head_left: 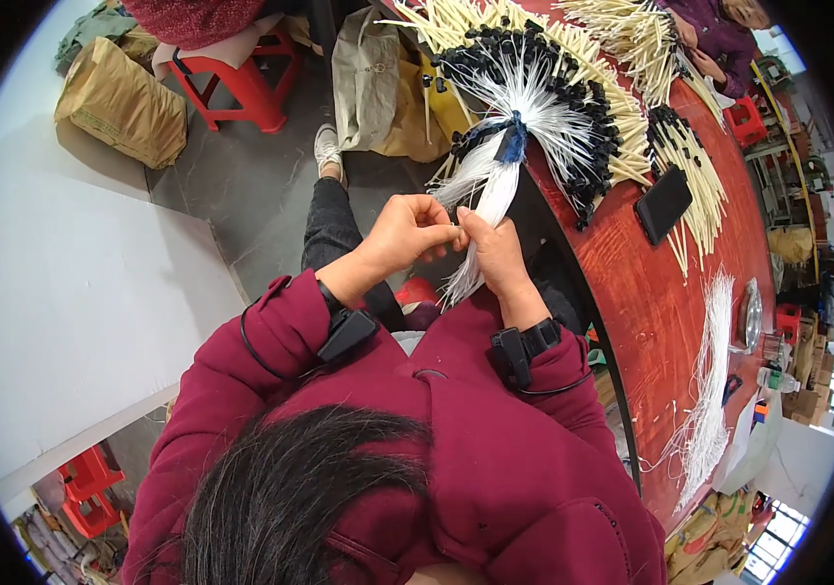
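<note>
A thick bundle of white strands [500, 187] hangs off the near edge of the table, bound with a dark blue tie [512, 144]. Beyond the tie, its strands fan out to black ends [587, 127] joined to cream sticks [628, 146]. My right hand [501, 255] is closed around the hanging tail, thumb toward my left hand. My left hand [405, 234] is closed in a pinch, its fingertips meeting the right thumb in front of the strands. What lies between those fingertips is too small to make out.
On the red table [646, 331] lie a black phone [663, 205], more cream sticks [695, 180] and a loose heap of white strands [704, 400]. A co-worker's hand [707, 66] is at the far side. Left are a white panel [95, 283], a brown sack [124, 102] and a red stool [241, 86].
</note>
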A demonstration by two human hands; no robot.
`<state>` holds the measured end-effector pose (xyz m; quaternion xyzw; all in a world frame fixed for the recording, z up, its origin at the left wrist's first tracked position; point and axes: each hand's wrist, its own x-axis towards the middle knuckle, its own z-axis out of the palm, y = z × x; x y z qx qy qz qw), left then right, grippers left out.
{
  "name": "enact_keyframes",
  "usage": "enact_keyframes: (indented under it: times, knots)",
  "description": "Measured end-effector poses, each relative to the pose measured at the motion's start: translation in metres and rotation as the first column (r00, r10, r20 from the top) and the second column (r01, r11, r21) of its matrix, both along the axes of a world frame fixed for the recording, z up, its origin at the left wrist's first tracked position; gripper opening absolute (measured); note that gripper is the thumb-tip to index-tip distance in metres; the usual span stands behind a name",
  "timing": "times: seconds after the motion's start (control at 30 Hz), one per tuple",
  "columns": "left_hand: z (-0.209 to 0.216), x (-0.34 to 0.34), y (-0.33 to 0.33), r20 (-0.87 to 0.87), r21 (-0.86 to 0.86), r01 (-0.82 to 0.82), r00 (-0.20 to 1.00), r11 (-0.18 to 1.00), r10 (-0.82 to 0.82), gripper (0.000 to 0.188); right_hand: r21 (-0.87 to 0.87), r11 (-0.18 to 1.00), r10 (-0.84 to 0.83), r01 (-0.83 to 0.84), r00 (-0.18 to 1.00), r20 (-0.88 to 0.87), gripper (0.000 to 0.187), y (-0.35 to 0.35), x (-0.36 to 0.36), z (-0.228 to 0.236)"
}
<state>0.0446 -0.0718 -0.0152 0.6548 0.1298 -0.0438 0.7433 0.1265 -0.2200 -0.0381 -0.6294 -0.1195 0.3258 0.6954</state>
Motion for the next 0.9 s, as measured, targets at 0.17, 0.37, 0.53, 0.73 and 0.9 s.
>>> enact_keyframes:
  times: [0.17, 0.37, 0.53, 0.73, 0.9]
  knots:
    - [-0.011, -0.002, 0.003, -0.081, -0.276, -0.099, 0.994, 0.956, 0.079, 0.011, 0.01, 1.0, 0.023, -0.023, 0.999, 0.031, 0.027, -0.001, 0.001, 0.0]
    - [-0.017, -0.006, 0.004, -0.195, -0.4, -0.235, 0.966, 0.886, 0.168, 0.014, -0.008, 0.999, 0.051, -0.051, 0.998, 0.042, 0.027, -0.003, 0.004, -0.001]
    - [-0.003, -0.01, 0.006, -0.3, -0.469, -0.293, 0.94, 0.833, 0.162, 0.017, -0.018, 0.998, 0.064, -0.063, 0.997, 0.043, 0.026, -0.005, 0.006, -0.002]
    - [0.003, -0.006, 0.007, -0.265, -0.249, -0.118, 0.963, 0.961, 0.05, 0.018, -0.008, 0.999, 0.046, -0.046, 0.999, 0.026, 0.026, -0.003, 0.003, 0.004]
    - [-0.029, -0.007, 0.021, -0.282, -0.335, -0.054, 0.958, 0.941, -0.046, 0.02, 0.002, 0.998, 0.07, -0.07, 0.997, 0.039, 0.025, -0.004, 0.006, 0.001]
